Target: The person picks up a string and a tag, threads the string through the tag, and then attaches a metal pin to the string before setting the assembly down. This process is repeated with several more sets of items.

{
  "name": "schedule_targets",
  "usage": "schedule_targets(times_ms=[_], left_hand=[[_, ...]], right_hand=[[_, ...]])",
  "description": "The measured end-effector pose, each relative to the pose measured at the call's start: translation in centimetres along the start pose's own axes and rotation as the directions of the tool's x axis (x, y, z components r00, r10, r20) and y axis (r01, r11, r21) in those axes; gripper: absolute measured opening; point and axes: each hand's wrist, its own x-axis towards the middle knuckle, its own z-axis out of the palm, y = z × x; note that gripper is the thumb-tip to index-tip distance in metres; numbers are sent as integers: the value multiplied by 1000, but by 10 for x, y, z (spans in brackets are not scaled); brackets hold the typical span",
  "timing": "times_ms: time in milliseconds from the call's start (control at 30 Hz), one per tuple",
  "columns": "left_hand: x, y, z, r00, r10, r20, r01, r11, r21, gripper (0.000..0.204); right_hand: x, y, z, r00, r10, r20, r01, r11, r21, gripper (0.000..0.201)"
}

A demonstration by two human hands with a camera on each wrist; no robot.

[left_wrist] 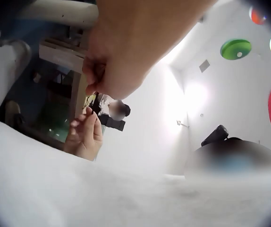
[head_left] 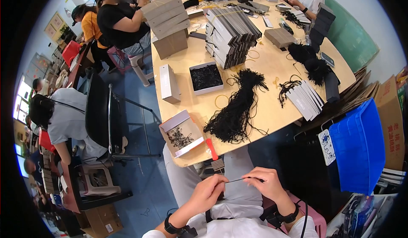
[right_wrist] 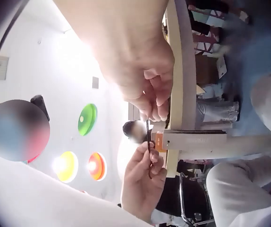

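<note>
A short black cord (head_left: 234, 180) stretches between both hands above the lap. My left hand (head_left: 209, 192) pinches one end between thumb and fingers. The other end is pinched by my right hand (head_left: 266, 183). In the right wrist view the cord (right_wrist: 148, 135) runs straight from the right hand (right_wrist: 149, 87) to the left hand (right_wrist: 142, 182). A small stack of grey cards (head_left: 218, 165) is at the table's edge beyond the hands, beside a red-handled tool (head_left: 211, 149). On the near table lies a large bundle of black cords (head_left: 238, 106).
An open box (head_left: 198, 143) with loose cord pieces stands at the table's (head_left: 272, 89) near left corner. Behind it are a tray (head_left: 221, 87) of black pieces and tall stacks of grey cards (head_left: 229, 34). A blue bin (head_left: 359, 146) stands right. Other people sit around.
</note>
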Motion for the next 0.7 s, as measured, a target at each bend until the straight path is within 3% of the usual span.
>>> schedule_targets(times_ms=[67,100,167,367,500,600,667,700], left_hand=[[-5,-2,0,987,63,-148,-49,994,95,11],[-7,-4,0,986,62,-152,-47,994,95,11],[-9,-12,3,971,-57,-230,37,995,-89,11],[-5,-21,11,940,8,-342,10,999,50,10],[1,-30,21,911,34,-410,-38,999,0,11],[4,-32,23,891,82,-446,-53,996,77,12],[4,-37,24,855,180,-486,-46,960,275,13],[5,-35,23,856,183,-484,-48,959,278,13]], right_hand=[[0,-3,-3,991,117,-59,-108,986,129,12],[0,1,-3,985,155,-72,-139,973,182,11],[-1,10,-3,985,151,-84,-132,971,197,11],[0,24,-3,965,195,-176,-135,943,305,6],[4,39,-2,950,249,-189,-164,911,377,6],[11,54,2,930,301,-211,-180,873,453,7],[13,74,11,911,377,-165,-261,840,476,10],[15,82,17,907,394,-152,-281,833,476,10]])
